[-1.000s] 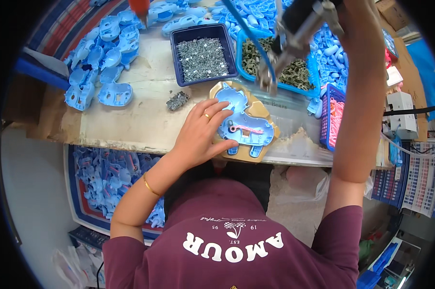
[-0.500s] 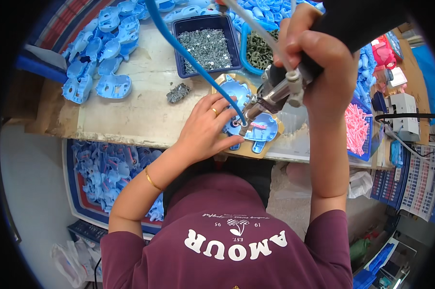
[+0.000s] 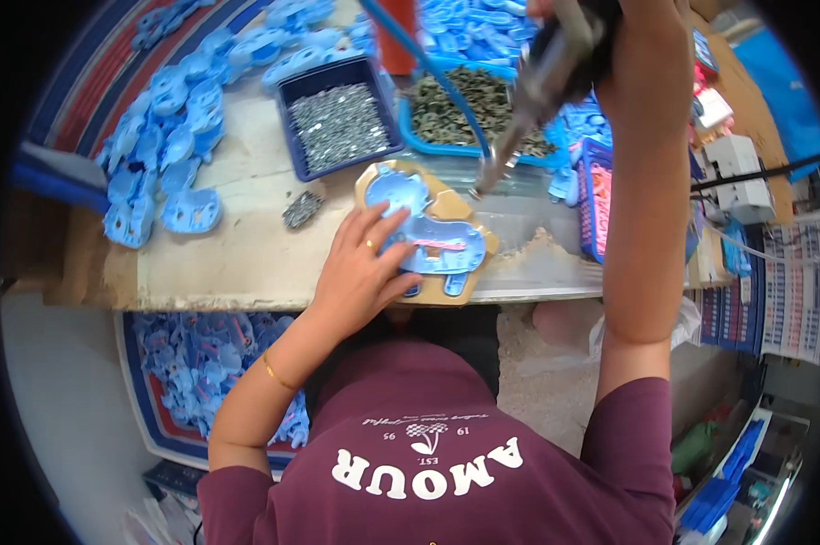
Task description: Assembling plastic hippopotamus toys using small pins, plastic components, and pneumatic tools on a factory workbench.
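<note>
Counter (image 3: 237, 254), near front edge — left hand (image 3: 360, 272) flat on blue plastic shell (image 3: 428, 238) in wooden jig (image 3: 469, 283); right hand (image 3: 637, 45) gripping pneumatic screwdriver (image 3: 542, 86) — raised above.

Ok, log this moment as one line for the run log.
left hand: pressing blue part on wooden jig | right hand: holding screwdriver above part | screw tray: behind jig

Bare bench (image 3: 237, 245) left of jig; screw tray (image 3: 337, 123) crowds behind.
</note>
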`<state>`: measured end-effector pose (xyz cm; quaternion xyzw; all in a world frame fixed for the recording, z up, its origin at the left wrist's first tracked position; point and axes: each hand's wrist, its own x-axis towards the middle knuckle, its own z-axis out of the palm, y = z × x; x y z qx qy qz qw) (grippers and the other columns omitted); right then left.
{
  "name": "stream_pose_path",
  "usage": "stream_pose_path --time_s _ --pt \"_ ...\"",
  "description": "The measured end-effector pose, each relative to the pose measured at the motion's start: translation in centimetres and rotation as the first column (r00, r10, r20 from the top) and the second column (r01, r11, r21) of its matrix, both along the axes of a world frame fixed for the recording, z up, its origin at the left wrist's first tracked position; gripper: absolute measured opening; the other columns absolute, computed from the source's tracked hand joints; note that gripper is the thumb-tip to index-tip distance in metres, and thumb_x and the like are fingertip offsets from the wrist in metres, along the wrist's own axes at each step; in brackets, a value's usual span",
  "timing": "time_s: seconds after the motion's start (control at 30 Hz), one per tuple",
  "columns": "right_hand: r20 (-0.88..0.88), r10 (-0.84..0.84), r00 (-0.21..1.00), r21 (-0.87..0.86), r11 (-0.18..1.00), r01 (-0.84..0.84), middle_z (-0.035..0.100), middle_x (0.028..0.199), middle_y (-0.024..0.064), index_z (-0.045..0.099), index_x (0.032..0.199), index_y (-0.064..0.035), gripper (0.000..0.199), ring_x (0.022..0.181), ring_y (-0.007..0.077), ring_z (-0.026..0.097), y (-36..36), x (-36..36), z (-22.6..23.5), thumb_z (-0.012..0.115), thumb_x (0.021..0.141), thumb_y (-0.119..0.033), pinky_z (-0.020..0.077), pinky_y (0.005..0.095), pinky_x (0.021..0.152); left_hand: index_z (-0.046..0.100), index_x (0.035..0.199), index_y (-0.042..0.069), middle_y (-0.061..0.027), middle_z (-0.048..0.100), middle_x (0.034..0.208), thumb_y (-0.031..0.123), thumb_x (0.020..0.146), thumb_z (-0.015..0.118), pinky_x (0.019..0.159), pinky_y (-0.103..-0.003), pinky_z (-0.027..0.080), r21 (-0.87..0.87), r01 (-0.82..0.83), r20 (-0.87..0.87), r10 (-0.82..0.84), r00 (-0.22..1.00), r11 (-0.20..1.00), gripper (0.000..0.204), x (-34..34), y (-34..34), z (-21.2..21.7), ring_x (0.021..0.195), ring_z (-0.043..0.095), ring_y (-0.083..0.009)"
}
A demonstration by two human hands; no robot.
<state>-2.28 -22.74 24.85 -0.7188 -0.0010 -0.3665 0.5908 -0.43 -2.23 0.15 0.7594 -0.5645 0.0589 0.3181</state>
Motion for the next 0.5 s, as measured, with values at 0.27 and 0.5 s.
stream_pose_path --time_s 0.27,0.5 --pt "-0.155 0.131 0.979 -0.069 0.987 -0.143 0.072 0.097 0.0070 0.067 0.117 -0.0027 0.047 0.087 0.0138 0.068 -16.3 4.3 -6.0 0.070 0.093 -0.044 0.0542 0.0287 0.081 0.065 0.087 0.005 -0.0074 0.066 0.089 0.012 0.078 0.079 0.078 -0.042 0.050 -0.056 0.105 -0.231 -0.115 0.966 0.993 0.017 1.2 5.0 8.1 0.085 0.063 -0.0290" --pt "-0.509 -0.744 0.433 -0.832 0.555 -0.024 0.076 0.105 0.0099 0.075 0.105 -0.0112 0.038 0.099 0.0330 0.072 -30.6 0.0 -21.3 0.071 0.086 -0.043 0.0568 0.0451 0.085 0.069 0.095 0.000 -0.0132 0.067 0.083 0.013 0.079 0.077 0.077 -0.039 0.050 0.650 -0.304 -0.307 0.607 0.733 0.696 0.022 0.2 19.9 16.4 0.081 0.064 -0.0323"
